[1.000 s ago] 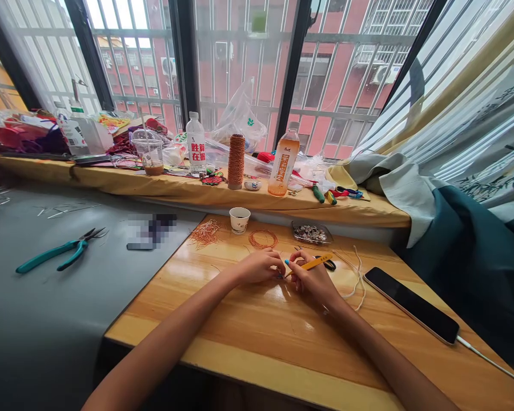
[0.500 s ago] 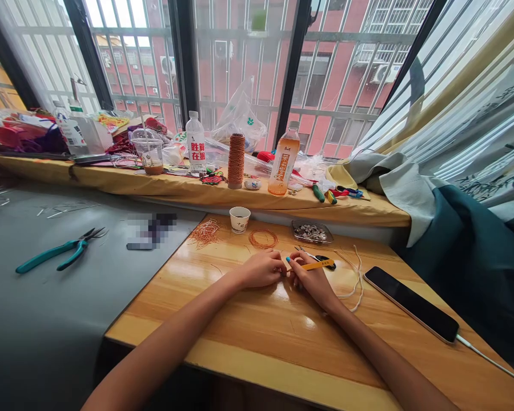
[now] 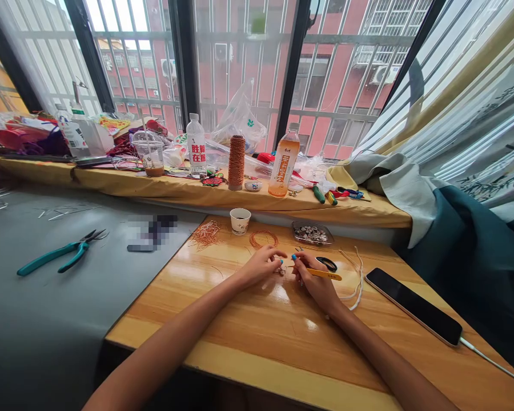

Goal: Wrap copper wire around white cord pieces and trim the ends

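My left hand [image 3: 263, 267] is over the wooden table, its index finger stretched out and its thumb apart from it. Just under its fingertips shows a small whitish piece [image 3: 281, 272], too small to name. In my right hand [image 3: 316, 281] is a pair of yellow tweezers [image 3: 325, 274], their thin tip pointing left toward that piece. Behind the right hand lie black-handled scissors [image 3: 326, 264], partly covered by it. White cord [image 3: 358, 279] lies to the right of that hand.
Near the back of the wooden table [image 3: 223, 337] are a bundle of copper-coloured wire pieces [image 3: 206, 234], a paper cup [image 3: 240, 221], a wire coil [image 3: 263, 239] and a clear tray of small pieces [image 3: 312, 233]. A phone [image 3: 413, 305] lies right, teal pliers [image 3: 64, 255] left. Bottles line the sill.
My left fingers have spread apart, uncovering the small whitish piece. My right hand has shifted slightly right, and the tweezers' rear end has swung lower and to the right.
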`<move>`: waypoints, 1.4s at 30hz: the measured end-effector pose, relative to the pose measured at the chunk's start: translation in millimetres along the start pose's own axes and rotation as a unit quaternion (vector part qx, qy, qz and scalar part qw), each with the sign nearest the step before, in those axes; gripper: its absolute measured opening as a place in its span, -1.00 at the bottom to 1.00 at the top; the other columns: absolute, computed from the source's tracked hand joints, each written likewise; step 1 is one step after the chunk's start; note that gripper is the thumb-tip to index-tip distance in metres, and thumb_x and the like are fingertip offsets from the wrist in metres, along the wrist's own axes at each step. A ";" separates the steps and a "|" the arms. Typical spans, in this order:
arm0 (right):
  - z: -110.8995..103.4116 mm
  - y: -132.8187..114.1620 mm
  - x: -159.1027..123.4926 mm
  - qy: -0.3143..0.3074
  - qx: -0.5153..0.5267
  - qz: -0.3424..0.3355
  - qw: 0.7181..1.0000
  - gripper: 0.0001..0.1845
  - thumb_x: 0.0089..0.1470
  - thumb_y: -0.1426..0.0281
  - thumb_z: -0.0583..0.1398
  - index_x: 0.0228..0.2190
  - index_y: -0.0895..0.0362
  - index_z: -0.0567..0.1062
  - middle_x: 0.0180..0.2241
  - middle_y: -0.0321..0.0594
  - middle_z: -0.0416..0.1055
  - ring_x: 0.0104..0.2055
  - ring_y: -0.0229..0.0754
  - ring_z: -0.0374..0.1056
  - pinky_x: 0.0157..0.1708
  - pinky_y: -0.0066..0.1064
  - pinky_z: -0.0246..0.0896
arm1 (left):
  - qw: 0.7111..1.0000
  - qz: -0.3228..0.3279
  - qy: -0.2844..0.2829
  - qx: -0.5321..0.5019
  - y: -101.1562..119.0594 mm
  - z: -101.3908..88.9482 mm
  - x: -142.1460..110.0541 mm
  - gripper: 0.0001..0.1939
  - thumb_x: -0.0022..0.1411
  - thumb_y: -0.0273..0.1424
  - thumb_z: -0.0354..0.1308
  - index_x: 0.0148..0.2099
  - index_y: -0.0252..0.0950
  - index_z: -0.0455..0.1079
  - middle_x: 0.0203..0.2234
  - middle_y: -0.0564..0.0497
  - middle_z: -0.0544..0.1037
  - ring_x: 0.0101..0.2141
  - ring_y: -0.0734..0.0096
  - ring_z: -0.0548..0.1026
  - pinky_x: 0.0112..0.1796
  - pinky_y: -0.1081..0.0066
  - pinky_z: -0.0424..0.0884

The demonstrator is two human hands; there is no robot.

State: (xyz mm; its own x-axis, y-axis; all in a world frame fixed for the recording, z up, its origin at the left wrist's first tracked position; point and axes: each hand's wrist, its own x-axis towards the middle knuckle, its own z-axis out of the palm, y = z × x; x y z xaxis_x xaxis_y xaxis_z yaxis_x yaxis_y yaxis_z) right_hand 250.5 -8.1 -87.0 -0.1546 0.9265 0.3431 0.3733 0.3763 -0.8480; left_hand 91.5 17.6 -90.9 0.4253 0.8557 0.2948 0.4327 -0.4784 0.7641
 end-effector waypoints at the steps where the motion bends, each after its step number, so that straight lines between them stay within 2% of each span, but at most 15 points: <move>1: -1.3 -0.5 0.4 0.007 0.000 0.001 1.000 -0.71 -0.01 0.13 0.02 -0.39 0.08 0.32 -0.60 -0.33 0.29 -0.62 -0.27 0.22 -0.64 -0.46 0.12 | 1.000 -0.012 -0.003 -0.020 -0.6 -0.6 0.7 -0.70 0.10 -0.38 -0.06 -0.11 -0.32 0.30 -0.25 -0.03 0.38 -0.27 0.45 0.35 -0.23 0.47 0.29; 3: -2.8 -1.4 0.9 0.014 -0.002 -0.001 1.000 -0.71 -0.01 0.13 0.01 -0.39 0.09 0.31 -0.59 -0.33 0.28 -0.61 -0.27 0.22 -0.63 -0.47 0.11 | 0.998 -0.029 -0.036 -0.041 -1.8 -0.2 1.4 -0.61 0.10 -0.30 -0.03 -0.02 -0.35 0.22 -0.29 -0.03 0.42 -0.33 0.45 0.38 -0.31 0.47 0.31; 5: -3.5 -2.2 1.5 0.020 -0.004 -0.002 1.000 -0.70 0.00 0.12 0.01 -0.39 0.09 0.30 -0.60 -0.33 0.27 -0.60 -0.28 0.22 -0.62 -0.47 0.11 | 0.998 -0.029 -0.047 -0.003 -2.7 1.4 0.8 -0.59 0.07 -0.28 0.01 -0.04 -0.35 0.23 -0.30 -0.03 0.42 -0.34 0.43 0.37 -0.31 0.46 0.30; 9: -5.8 -1.1 5.0 0.044 -0.006 0.008 0.999 -0.69 -0.04 0.10 0.04 -0.50 0.09 0.28 -0.64 -0.37 0.22 -0.63 -0.32 0.15 -0.62 -0.49 0.05 | 0.985 0.021 0.014 0.172 -4.4 2.9 -2.7 -0.69 0.00 -0.30 0.10 -0.18 -0.32 0.34 -0.24 -0.09 0.35 -0.20 0.29 0.30 -0.19 0.36 0.24; 11: -7.9 1.0 7.8 0.045 -0.007 0.021 0.999 -0.68 -0.06 0.09 0.06 -0.56 0.10 0.27 -0.65 -0.39 0.20 -0.64 -0.33 0.13 -0.62 -0.49 0.02 | 0.981 0.034 0.005 0.193 -6.5 3.1 -3.3 -0.78 0.01 -0.34 0.09 -0.26 -0.31 0.36 -0.27 -0.07 0.36 -0.19 0.29 0.30 -0.19 0.36 0.23; 14: -11.0 3.2 11.5 0.026 0.035 0.043 0.998 -0.69 -0.12 0.11 0.12 -0.55 0.11 0.30 -0.64 -0.37 0.25 -0.62 -0.32 0.17 -0.60 -0.48 0.07 | 0.991 0.008 -0.010 0.133 -11.3 4.9 -1.3 -0.85 0.01 -0.41 0.07 -0.29 -0.30 0.31 -0.36 0.00 0.41 -0.28 0.38 0.35 -0.28 0.43 0.27; 17: -12.7 1.2 12.9 -0.012 0.078 0.054 0.995 -0.72 -0.15 0.17 0.17 -0.48 0.15 0.34 -0.59 -0.29 0.36 -0.52 -0.26 0.28 -0.50 -0.43 0.17 | 0.999 -0.031 0.002 0.033 -15.4 8.0 2.1 -0.82 0.02 -0.46 0.04 -0.25 -0.31 0.26 -0.43 0.05 0.44 -0.39 0.47 0.39 -0.38 0.50 0.28; 21: -12.1 -4.6 10.8 -0.031 0.082 0.039 0.995 -0.75 -0.09 0.22 0.14 -0.42 0.16 0.34 -0.52 -0.24 0.41 -0.47 -0.23 0.34 -0.46 -0.40 0.23 | 0.998 -0.040 0.023 -0.044 -16.7 10.2 4.0 -0.84 -0.01 -0.51 0.06 -0.29 -0.33 0.26 -0.45 0.05 0.45 -0.41 0.50 0.40 -0.39 0.53 0.29; 31: -9.8 -10.5 4.4 -0.030 -0.091 -0.033 0.995 -0.81 0.01 0.27 0.05 -0.52 0.12 0.31 -0.55 -0.27 0.40 -0.49 -0.23 0.35 -0.45 -0.42 0.18 | 0.999 -0.018 0.033 -0.023 -16.4 10.7 1.2 -0.84 -0.02 -0.49 0.06 -0.30 -0.32 0.29 -0.46 0.06 0.45 -0.42 0.50 0.39 -0.40 0.53 0.28; 34: -9.7 -8.3 4.1 -0.032 -0.128 -0.066 0.989 -0.78 0.03 0.27 0.02 -0.54 0.11 0.31 -0.55 -0.27 0.41 -0.48 -0.24 0.34 -0.44 -0.43 0.16 | 0.996 -0.047 0.036 -0.072 -12.9 9.5 2.1 -0.75 -0.02 -0.47 0.06 -0.21 -0.35 0.28 -0.48 0.04 0.46 -0.45 0.50 0.39 -0.41 0.53 0.28; 36: -9.8 -5.6 4.2 -0.023 -0.141 -0.083 0.986 -0.78 0.04 0.27 0.02 -0.54 0.11 0.31 -0.54 -0.27 0.41 -0.48 -0.24 0.34 -0.44 -0.44 0.16 | 0.991 -0.075 0.016 -0.111 -9.9 8.5 2.6 -0.71 0.02 -0.43 0.03 -0.16 -0.39 0.29 -0.51 0.03 0.47 -0.48 0.51 0.40 -0.43 0.53 0.29; 39: -9.6 -2.4 3.4 -0.009 -0.160 -0.100 0.982 -0.79 0.04 0.29 0.01 -0.54 0.10 0.30 -0.54 -0.27 0.40 -0.48 -0.24 0.33 -0.44 -0.44 0.16 | 0.988 -0.089 -0.009 -0.122 -6.1 8.2 2.2 -0.75 0.05 -0.36 -0.02 -0.34 -0.41 0.40 -0.55 0.00 0.47 -0.49 0.49 0.40 -0.43 0.53 0.29; 42: -8.0 -0.9 1.4 -0.013 -0.189 -0.112 0.975 -0.80 0.04 0.31 0.00 -0.54 0.10 0.29 -0.54 -0.25 0.39 -0.49 -0.24 0.32 -0.46 -0.44 0.16 | 0.988 -0.095 0.010 -0.119 -5.3 10.3 1.0 -0.73 0.04 -0.34 -0.02 -0.44 -0.42 0.43 -0.56 -0.02 0.48 -0.51 0.49 0.39 -0.45 0.53 0.28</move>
State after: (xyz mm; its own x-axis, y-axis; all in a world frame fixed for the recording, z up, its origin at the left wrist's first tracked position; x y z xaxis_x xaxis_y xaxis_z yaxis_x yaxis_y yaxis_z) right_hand 257.3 -7.1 -82.6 -0.2925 0.8227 0.4875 0.6378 0.5477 -0.5416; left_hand 97.8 18.9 -100.5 0.3383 0.9302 0.1425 0.3035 -0.2512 0.9191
